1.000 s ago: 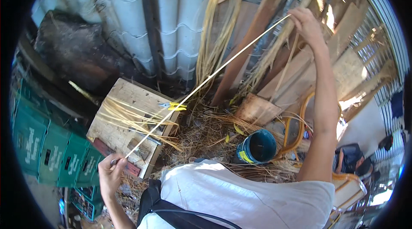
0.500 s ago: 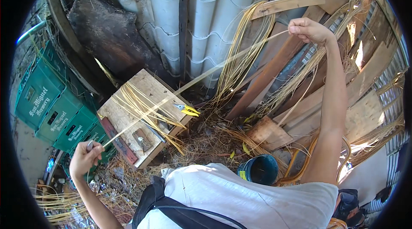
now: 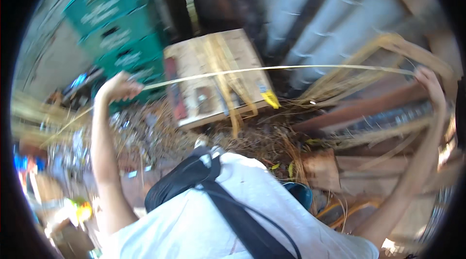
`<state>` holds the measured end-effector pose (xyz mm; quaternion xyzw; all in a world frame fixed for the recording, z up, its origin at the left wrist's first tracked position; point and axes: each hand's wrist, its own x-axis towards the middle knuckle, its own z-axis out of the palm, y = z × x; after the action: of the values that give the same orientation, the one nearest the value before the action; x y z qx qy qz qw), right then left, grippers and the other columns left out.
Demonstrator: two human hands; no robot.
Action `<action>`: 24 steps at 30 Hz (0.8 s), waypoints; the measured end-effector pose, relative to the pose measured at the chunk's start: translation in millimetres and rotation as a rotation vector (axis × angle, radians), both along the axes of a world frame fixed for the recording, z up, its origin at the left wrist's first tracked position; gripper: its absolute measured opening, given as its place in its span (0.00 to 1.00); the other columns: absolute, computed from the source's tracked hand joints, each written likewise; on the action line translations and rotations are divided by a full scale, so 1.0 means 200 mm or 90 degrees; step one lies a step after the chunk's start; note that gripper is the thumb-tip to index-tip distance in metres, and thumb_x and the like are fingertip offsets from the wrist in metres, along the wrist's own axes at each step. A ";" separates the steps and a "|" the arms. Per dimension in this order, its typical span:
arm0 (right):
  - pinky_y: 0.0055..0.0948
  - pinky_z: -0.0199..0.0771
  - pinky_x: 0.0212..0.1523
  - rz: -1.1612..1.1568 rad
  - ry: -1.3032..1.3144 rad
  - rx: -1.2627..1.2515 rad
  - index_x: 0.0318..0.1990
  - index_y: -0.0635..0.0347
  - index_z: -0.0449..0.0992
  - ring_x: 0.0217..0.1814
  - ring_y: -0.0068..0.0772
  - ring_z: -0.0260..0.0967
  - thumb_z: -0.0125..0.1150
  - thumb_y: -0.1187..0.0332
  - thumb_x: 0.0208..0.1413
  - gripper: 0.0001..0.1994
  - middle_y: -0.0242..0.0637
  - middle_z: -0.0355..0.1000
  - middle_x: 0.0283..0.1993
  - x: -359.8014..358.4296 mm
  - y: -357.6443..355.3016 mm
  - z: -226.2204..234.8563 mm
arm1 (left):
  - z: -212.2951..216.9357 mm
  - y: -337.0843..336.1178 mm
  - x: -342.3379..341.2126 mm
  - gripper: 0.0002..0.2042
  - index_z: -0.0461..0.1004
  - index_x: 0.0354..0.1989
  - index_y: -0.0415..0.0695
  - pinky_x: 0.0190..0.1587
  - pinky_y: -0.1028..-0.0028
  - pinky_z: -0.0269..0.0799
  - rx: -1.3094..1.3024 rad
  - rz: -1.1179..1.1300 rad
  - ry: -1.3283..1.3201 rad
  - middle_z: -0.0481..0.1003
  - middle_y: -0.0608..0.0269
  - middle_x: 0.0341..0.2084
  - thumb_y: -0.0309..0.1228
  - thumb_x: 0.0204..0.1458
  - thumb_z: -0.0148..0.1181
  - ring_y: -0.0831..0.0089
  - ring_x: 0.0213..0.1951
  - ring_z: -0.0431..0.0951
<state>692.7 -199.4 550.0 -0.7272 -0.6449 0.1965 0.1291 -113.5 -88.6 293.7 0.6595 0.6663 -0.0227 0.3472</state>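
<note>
A long pale strip of rattan (image 3: 291, 67) stretches between my hands, bowed slightly upward. At the left, my left hand (image 3: 120, 87) is closed around the strip, and a thin tail runs on past it. My right hand (image 3: 429, 84), far to the right, pinches the other end. Beneath the strip stands a low wooden worktop (image 3: 245, 48). Several yellowish rattan strips (image 3: 218, 60) lie across it. A yellow-handled cutting tool (image 3: 270, 99) rests at its right edge, and a reddish piece of wood (image 3: 174, 89) along its left side. The picture is blurred by motion.
Stacked green crates (image 3: 121, 40) stand at the back left, beside the worktop. Corrugated sheets (image 3: 335, 26) form the back wall. A rattan bundle (image 3: 354, 67) and wooden boards lean at the right. Shavings (image 3: 262, 137) litter the ground near a teal bucket (image 3: 298, 194).
The view has swung left, so the worktop and crates appear farther right. The strip, steeply slanted before, now lies nearly level. Both hands still hold it.
</note>
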 end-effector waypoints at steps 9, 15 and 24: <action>0.17 0.49 0.30 0.068 -0.010 0.110 0.27 0.57 0.63 0.29 0.13 0.48 0.51 0.64 0.61 0.11 0.21 0.52 0.26 0.38 0.28 -0.23 | 0.09 -0.19 -0.07 0.17 0.78 0.19 0.44 0.15 0.79 0.57 0.009 0.116 -0.021 0.72 0.71 0.14 0.46 0.44 0.67 0.83 0.16 0.67; 0.18 0.50 0.32 0.048 -0.085 0.151 0.29 0.58 0.62 0.31 0.15 0.48 0.50 0.63 0.62 0.12 0.22 0.53 0.27 0.60 0.35 -0.29 | 0.13 -0.25 -0.11 0.15 0.79 0.22 0.46 0.16 0.80 0.58 -0.024 0.132 -0.069 0.73 0.73 0.15 0.45 0.44 0.67 0.84 0.17 0.67; 0.23 0.60 0.50 -0.028 -0.249 0.202 0.46 0.67 0.71 0.44 0.27 0.63 0.46 0.66 0.64 0.13 0.37 0.70 0.41 1.09 0.23 -0.38 | 0.09 -0.30 -0.26 0.15 0.79 0.23 0.43 0.16 0.81 0.56 0.016 0.187 -0.015 0.73 0.72 0.16 0.44 0.45 0.67 0.84 0.18 0.68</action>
<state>910.7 -152.9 473.6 -0.7358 -0.6645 -0.0544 0.1188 -164.5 -148.2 311.8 0.5595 0.7518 0.0442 0.3462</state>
